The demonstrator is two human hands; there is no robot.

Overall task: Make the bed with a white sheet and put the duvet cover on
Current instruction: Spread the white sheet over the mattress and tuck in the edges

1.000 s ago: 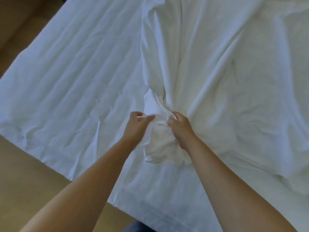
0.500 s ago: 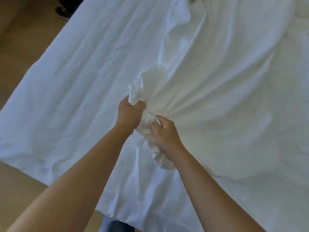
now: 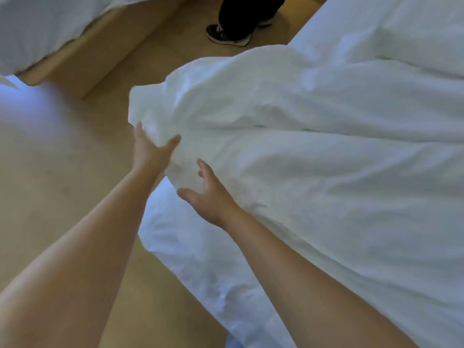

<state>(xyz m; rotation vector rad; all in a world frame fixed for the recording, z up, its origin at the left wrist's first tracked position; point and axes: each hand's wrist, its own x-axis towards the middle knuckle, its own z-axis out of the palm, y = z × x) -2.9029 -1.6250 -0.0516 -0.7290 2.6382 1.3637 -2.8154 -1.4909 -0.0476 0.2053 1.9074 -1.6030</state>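
Note:
A puffy white duvet [image 3: 288,136] in its cover lies bunched across the bed, its corner lifted over the bed's left edge. My left hand [image 3: 150,149] is spread under that corner, thumb and fingers straight against the cloth. Just below it, my right hand [image 3: 208,197] is open, with its fingers touching the duvet's underside. The white sheet [image 3: 190,249] covers the mattress beneath and hangs over the near edge.
A second bed [image 3: 37,28] with white linen and a wooden base stands at the upper left. Another person's dark trousers and shoes [image 3: 231,33] stand on the tan floor [image 3: 50,187] between the beds. A pillow [image 3: 414,33] lies at the upper right.
Both hands have let go of the bunched cloth they gripped and now lie open against the duvet corner. The duvet corner has swung out toward the left edge of the bed, and the view has turned left.

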